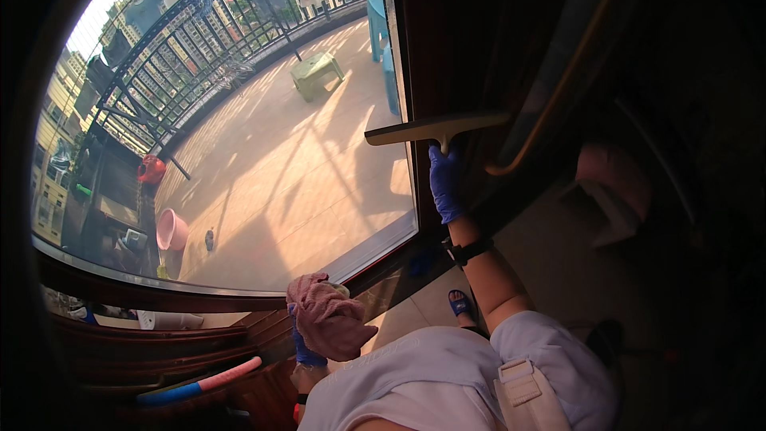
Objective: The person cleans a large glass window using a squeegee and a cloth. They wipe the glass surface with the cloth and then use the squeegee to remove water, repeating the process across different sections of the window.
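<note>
My right hand (pixel 444 182), in a blue glove, is closed around the handle of a window squeegee (pixel 440 130). The squeegee's long blade lies roughly level across the right edge of the glass pane (pixel 269 191) and the dark frame; whether it touches the glass cannot be told. Low in the middle, my left hand (pixel 305 341), also gloved in blue, holds a bunched pink cloth (pixel 329 317) close to my body. The cloth hides most of its fingers. Something pale shows at the cloth's upper edge.
Beyond the glass are a balcony with a black metal railing (pixel 173 96), hanging clothes, a green stool (pixel 317 72), blue plastic seats (pixel 377 24) and a pink bucket (pixel 172 230). A pink and blue padded bar (pixel 200 382) is at lower left. A dim pink-topped object (pixel 610 179) stands at right.
</note>
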{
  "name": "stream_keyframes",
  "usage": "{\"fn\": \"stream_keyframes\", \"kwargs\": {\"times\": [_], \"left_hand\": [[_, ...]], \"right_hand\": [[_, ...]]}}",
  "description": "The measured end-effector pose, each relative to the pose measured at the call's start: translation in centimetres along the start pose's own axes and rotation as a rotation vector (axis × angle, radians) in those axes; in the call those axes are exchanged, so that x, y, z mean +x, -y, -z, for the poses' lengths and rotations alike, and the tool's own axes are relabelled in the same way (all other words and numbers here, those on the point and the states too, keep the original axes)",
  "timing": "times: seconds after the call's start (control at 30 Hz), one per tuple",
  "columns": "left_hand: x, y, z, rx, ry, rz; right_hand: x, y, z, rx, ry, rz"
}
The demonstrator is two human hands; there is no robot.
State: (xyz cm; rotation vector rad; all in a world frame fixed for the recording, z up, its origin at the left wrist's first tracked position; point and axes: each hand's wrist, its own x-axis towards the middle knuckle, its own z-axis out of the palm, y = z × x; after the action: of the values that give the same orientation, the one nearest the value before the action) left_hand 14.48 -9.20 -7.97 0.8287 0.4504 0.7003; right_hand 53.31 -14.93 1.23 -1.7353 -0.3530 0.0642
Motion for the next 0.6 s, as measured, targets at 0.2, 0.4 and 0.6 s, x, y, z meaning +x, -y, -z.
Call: {"fn": "stream_keyframes", "kwargs": {"times": [0.2, 0.4, 0.6], "left_hand": [[-0.3, -0.7, -1.4, 0.041, 0.071, 0.005], [0.0, -1.7, -2.1, 0.632, 0.044, -0.242], [-3.1, 2.6, 3.4, 0.083, -0.190, -0.143]], "right_hand": [[1.6, 2.7, 1.6, -0.110, -0.170, 0.353], [6.1, 0.3, -0.4, -0.252, -0.187, 0.343], [7.1, -1.8, 1.0, -0.315, -0.110, 0.358]]}}
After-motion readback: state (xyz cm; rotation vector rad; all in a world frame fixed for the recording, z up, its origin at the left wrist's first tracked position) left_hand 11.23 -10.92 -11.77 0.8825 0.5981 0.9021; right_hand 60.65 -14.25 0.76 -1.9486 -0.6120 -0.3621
